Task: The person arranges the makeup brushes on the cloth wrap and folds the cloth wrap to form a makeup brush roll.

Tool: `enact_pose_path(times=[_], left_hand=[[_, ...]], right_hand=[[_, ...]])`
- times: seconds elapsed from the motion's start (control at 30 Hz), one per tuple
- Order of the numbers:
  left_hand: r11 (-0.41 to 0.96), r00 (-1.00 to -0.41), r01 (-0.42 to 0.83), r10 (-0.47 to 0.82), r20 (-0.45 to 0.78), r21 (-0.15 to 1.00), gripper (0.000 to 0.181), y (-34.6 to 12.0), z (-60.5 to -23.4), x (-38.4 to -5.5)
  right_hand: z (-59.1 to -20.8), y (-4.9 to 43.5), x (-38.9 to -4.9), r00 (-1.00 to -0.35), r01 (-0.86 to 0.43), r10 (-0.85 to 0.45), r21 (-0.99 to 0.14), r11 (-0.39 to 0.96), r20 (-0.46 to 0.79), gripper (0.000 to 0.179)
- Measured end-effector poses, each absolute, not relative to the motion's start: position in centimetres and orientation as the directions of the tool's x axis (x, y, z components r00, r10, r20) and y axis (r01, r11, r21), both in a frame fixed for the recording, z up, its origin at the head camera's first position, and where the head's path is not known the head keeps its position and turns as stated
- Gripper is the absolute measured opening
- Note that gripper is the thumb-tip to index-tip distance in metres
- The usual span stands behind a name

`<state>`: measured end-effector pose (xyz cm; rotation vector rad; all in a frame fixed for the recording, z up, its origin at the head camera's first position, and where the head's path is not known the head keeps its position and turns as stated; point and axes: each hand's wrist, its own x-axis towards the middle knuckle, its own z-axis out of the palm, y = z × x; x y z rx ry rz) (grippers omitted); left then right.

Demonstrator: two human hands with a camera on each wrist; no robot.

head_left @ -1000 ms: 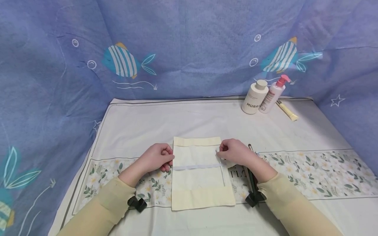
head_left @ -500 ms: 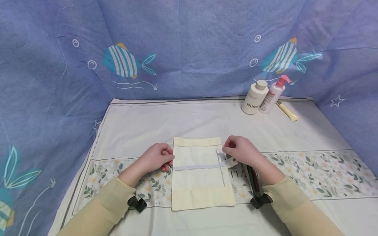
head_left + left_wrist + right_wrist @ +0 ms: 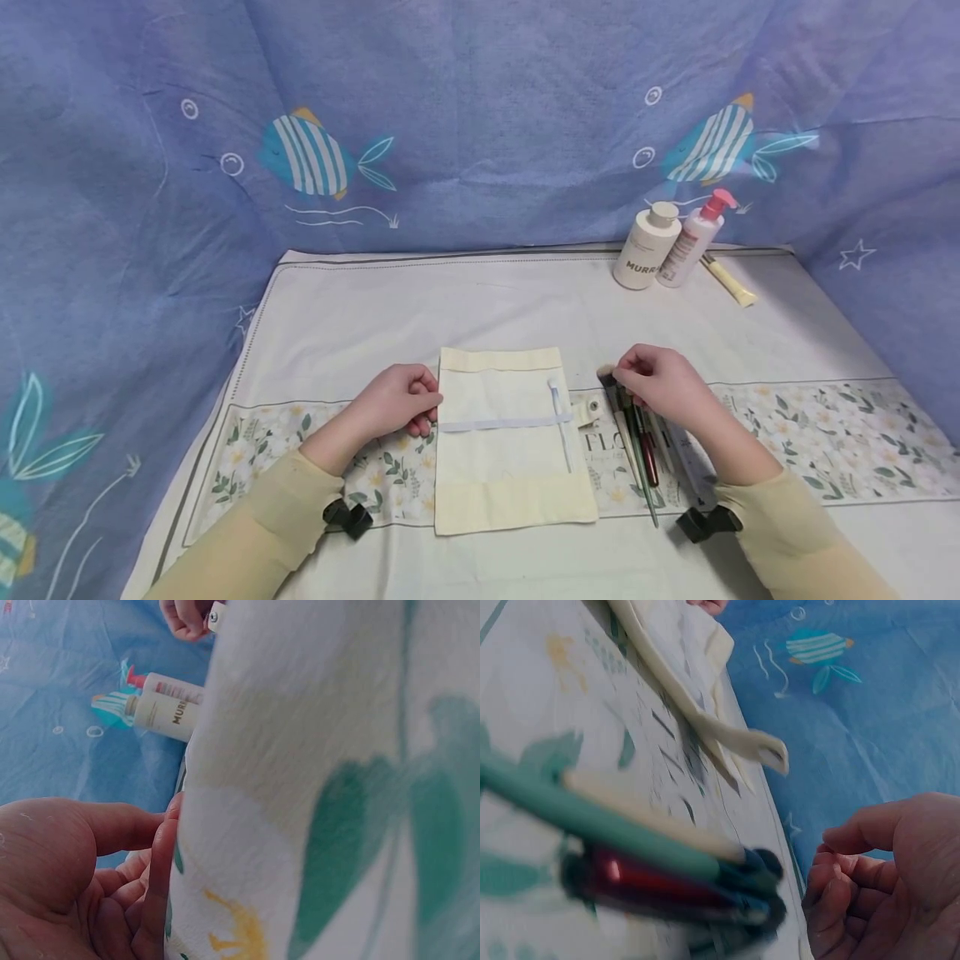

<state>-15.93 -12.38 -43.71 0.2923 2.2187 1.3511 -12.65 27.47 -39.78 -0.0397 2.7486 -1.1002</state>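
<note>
A cream fabric brush roll (image 3: 498,458) lies unfolded on the table, with a pale elastic band (image 3: 495,424) across it. One slim makeup brush with a white tip (image 3: 555,396) sits under that band near the right side. At the roll's left edge, my left hand (image 3: 401,402) pinches the fabric between thumb and finger. My right hand (image 3: 667,383) is over the heads of several loose makeup brushes (image 3: 643,454), its fingers loosely curled. In the right wrist view the right hand (image 3: 885,877) holds nothing visible, and a green brush handle (image 3: 592,814) crosses close to the camera.
A snap tab (image 3: 590,410) sticks out from the roll's right side. At the back right stand a cream bottle (image 3: 645,250) and a pink-topped pump bottle (image 3: 692,246), with a yellow tube (image 3: 731,283) beside them. A blue curtain (image 3: 480,125) hangs behind.
My right hand has let go of the white-tipped brush and moved right, off the roll to the loose brushes. The left hand stays at the roll's edge.
</note>
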Motion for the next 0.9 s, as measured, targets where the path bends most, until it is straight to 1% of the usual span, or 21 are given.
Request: enact_pose_path(times=[0.3, 0.5, 0.73, 0.9], left_hand=[[0.483, -0.838, -0.086, 0.438, -0.326, 0.871, 0.011, -12.5, -43.6, -15.9], [0.485, -0.841, -0.082, 0.435, -0.322, 0.871, 0.011, -12.6, -43.7, -15.9], [0.474, -0.838, -0.088, 0.440, -0.322, 0.876, 0.011, -12.4, -43.5, -15.8], [0.475, -0.843, -0.084, 0.434, -0.316, 0.876, 0.011, -12.3, -43.6, -15.8]], right_hand=[[-39.8, 30.3, -11.7, -0.978, 0.082, -0.068, -0.664, 0.743, -0.197, 0.016], [-40.2, 31.8, -11.2, -0.969, 0.096, -0.079, -0.647, 0.756, -0.235, 0.019], [-40.8, 33.2, -10.4, -0.951, 0.139, -0.058, -0.588, 0.797, -0.304, 0.019], [-41.0, 33.3, -10.1, -0.953, 0.116, -0.064, -0.550, 0.827, -0.297, 0.021]])
